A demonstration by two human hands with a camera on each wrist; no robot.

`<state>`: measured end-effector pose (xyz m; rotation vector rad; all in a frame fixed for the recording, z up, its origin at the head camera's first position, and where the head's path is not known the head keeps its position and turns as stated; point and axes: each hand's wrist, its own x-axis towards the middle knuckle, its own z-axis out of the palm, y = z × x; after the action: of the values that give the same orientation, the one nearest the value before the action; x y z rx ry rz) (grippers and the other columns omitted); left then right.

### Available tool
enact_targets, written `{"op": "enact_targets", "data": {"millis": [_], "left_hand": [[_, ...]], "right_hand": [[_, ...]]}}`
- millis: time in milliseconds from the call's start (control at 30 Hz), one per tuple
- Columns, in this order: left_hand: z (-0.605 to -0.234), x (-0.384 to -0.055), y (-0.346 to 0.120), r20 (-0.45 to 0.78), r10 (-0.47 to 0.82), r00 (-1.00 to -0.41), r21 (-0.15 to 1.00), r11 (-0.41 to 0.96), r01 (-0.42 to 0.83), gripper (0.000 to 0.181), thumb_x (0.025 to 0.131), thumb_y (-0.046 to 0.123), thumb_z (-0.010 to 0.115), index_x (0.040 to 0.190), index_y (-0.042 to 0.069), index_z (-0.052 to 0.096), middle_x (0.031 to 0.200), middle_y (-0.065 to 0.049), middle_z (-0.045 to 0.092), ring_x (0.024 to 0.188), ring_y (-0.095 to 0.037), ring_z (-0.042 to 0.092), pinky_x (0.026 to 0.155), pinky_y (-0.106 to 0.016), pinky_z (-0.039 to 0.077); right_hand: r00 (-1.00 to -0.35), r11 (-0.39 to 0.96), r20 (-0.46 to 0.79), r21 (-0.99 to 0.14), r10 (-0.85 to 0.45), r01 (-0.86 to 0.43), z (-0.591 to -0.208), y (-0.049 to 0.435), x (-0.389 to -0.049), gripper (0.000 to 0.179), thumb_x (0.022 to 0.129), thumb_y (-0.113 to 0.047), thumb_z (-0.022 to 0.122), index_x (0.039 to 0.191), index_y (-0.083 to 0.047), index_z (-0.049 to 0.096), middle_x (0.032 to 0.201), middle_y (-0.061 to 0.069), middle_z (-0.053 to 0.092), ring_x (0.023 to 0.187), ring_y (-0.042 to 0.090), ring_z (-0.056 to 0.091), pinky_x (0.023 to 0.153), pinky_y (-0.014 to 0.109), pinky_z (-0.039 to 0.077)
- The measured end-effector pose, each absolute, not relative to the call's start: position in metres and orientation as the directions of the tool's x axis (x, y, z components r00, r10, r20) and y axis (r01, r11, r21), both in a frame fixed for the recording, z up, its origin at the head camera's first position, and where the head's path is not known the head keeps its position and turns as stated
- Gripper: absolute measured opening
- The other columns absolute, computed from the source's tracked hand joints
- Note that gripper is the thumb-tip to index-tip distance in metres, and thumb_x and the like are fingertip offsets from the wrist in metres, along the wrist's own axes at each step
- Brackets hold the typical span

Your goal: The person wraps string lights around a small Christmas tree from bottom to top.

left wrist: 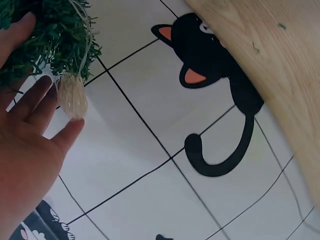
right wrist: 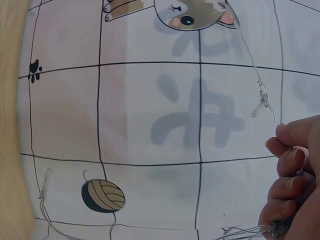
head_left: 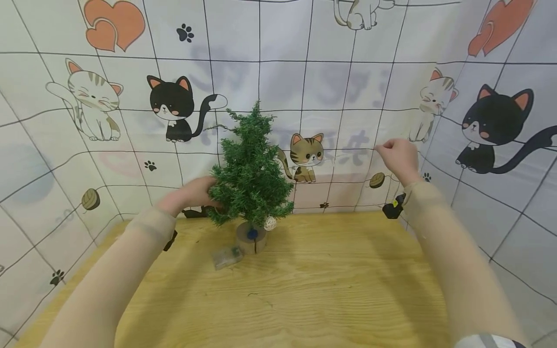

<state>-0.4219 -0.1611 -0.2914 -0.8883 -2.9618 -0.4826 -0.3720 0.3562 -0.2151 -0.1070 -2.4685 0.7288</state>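
Observation:
A small green artificial Christmas tree [head_left: 252,169] stands on a round wooden base [head_left: 251,244]. My left hand [head_left: 197,192] is at its left side, its fingers partly hidden by the foliage. In the left wrist view, its thumb lies over the greenery [left wrist: 52,35] with fingers behind, and one fingertip touches a pale, ball-like bundle of strands [left wrist: 72,97]. Away to the right, my right hand [head_left: 398,155] pinches a thin, clear string-light wire [right wrist: 252,57] between thumb and forefinger. A small clear knotted piece [right wrist: 261,100] hangs on that wire near the fingertips. More strands [right wrist: 245,231] come from under the curled fingers.
A clear battery box [head_left: 227,257] lies beside the base on the wooden table [head_left: 304,290]. A white woven ball [head_left: 270,223] hangs low at the tree's right. Behind stands a white sheet [head_left: 283,82] printed with cats and a grid.

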Motion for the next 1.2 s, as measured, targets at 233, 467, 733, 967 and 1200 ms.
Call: {"op": "enact_targets", "data": {"millis": [233, 467, 733, 967, 1200], "left_hand": [[-0.29, -0.41, -0.162, 0.112, 0.503, -0.857, 0.365, 0.782, 0.506, 0.072, 0.088, 0.021, 0.072, 0.141, -0.012, 0.037, 0.138, -0.032, 0.044, 0.127, -0.047, 0.042, 0.101, -0.055, 0.039], [-0.283, -0.395, -0.161, 0.118, 0.518, -0.847, 0.334, 0.783, 0.525, 0.079, 0.086, 0.03, 0.073, 0.141, -0.013, 0.036, 0.138, -0.032, 0.044, 0.126, -0.046, 0.043, 0.103, -0.055, 0.036], [-0.269, -0.379, -0.17, 0.178, 0.552, -0.815, 0.311, 0.754, 0.578, 0.075, 0.088, 0.029, 0.07, 0.144, -0.007, 0.037, 0.143, -0.027, 0.042, 0.129, -0.044, 0.041, 0.105, -0.056, 0.033], [-0.251, -0.359, -0.182, 0.238, 0.502, -0.832, 0.326, 0.765, 0.555, 0.056, 0.092, 0.028, 0.066, 0.14, 0.006, 0.05, 0.141, -0.016, 0.05, 0.126, -0.039, 0.047, 0.099, -0.057, 0.038], [-0.239, -0.34, -0.185, 0.395, 0.439, -0.807, 0.307, 0.765, 0.566, 0.033, 0.098, 0.035, 0.056, 0.118, 0.012, 0.07, 0.118, -0.01, 0.066, 0.105, -0.03, 0.06, 0.083, -0.051, 0.047]], "right_hand": [[-0.807, 0.853, 0.528, -0.518, 0.264, -0.06, -0.202, 0.363, -0.36, 0.05, 0.099, -0.041, 0.048, 0.105, 0.005, 0.066, 0.104, 0.024, 0.065, 0.084, 0.032, 0.053, 0.072, 0.044, 0.042], [-0.767, 0.823, 0.569, -0.56, 0.297, -0.097, -0.182, 0.363, -0.339, 0.05, 0.097, -0.044, 0.052, 0.105, 0.003, 0.068, 0.082, 0.009, 0.064, 0.071, 0.022, 0.047, 0.066, 0.035, 0.037], [-0.76, 0.801, 0.578, -0.584, 0.298, -0.129, -0.169, 0.352, -0.319, 0.051, 0.095, -0.047, 0.054, 0.104, 0.001, 0.066, 0.069, -0.009, 0.053, 0.072, 0.02, 0.044, 0.065, 0.034, 0.034], [-0.721, 0.804, 0.646, -0.554, 0.251, -0.216, -0.166, 0.336, -0.302, 0.047, 0.094, -0.044, 0.058, 0.096, 0.002, 0.068, 0.061, -0.011, 0.052, 0.064, 0.016, 0.043, 0.064, 0.031, 0.032], [-0.645, 0.795, 0.746, -0.487, 0.162, -0.363, -0.162, 0.314, -0.278, 0.037, 0.093, -0.034, 0.064, 0.089, 0.003, 0.069, 0.056, -0.01, 0.05, 0.054, 0.01, 0.04, 0.063, 0.027, 0.029]]}}
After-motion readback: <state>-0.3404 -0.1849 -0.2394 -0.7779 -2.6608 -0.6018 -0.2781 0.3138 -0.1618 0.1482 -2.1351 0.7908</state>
